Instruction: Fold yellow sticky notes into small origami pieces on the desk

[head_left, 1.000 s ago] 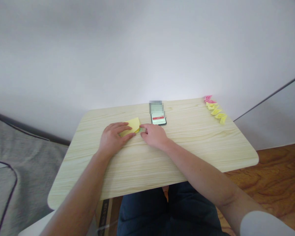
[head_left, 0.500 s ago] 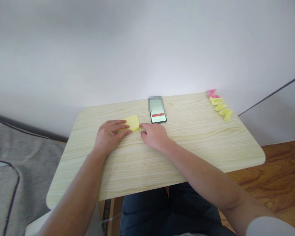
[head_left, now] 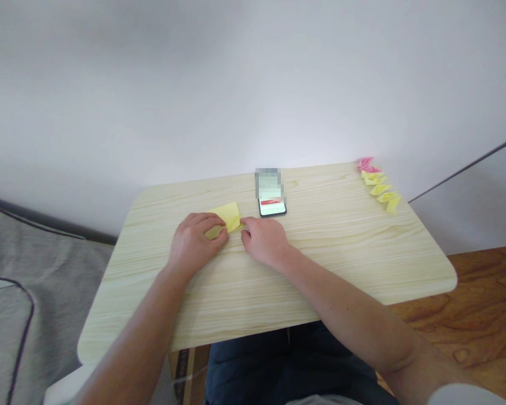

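Note:
A yellow sheet of paper (head_left: 226, 216) lies on the light wooden table (head_left: 329, 247), partly folded. My left hand (head_left: 195, 241) rests on its left part, fingers curled and pressing it down. My right hand (head_left: 263, 240) lies just right of the sheet, its fingertips pinching the sheet's right corner against the table. A phone (head_left: 271, 197) with a lit screen lies just beyond my right hand.
A row of small folded paper pieces, pink (head_left: 366, 164) then yellow (head_left: 382, 190), sits at the table's far right corner. A white wall stands behind the table. Grey fabric (head_left: 17, 292) is at the left and wooden floor (head_left: 476, 292) at the right.
My left hand's fingers have curled in and slid toward the sheet's right edge. The right hand stays at the corner. The view shifted slightly.

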Demonstrator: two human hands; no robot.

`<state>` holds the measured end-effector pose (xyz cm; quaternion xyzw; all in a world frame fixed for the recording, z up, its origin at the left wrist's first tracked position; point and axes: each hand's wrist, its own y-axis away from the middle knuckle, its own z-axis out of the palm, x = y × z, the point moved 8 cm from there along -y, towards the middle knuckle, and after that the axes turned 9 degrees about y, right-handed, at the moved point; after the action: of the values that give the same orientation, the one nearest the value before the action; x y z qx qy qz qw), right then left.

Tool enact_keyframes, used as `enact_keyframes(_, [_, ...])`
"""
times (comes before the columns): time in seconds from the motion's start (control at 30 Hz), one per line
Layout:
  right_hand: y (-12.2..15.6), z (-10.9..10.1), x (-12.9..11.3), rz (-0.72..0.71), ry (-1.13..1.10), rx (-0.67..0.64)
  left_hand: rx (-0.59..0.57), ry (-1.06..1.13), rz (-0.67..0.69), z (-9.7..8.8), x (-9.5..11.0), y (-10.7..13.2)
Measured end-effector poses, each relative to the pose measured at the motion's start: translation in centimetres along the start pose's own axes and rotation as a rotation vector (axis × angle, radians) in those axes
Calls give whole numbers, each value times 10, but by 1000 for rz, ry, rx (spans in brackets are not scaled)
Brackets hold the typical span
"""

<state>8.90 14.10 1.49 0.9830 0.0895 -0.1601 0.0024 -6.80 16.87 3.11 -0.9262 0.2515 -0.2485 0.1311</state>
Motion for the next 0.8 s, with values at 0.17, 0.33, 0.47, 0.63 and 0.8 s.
enact_keyframes(0.17, [1,-2,-2,-15,12,41,-43,-140,-71,2,14,-4])
enact_keyframes(0.33, [2,-3,0,13,-23,33,-13,-224,-82,1,26,-2])
enact_keyframes(0.47, [4,-6,4,48,-91,57,48,-180,-89,2,26,2])
enact_keyframes(0.63, [4,-5,-4,-21,-54,67,84,-134,-104,2,18,3])
enact_keyframes(0.8, [4,-3,-11,-50,7,39,109,-64,-134,0,14,6])
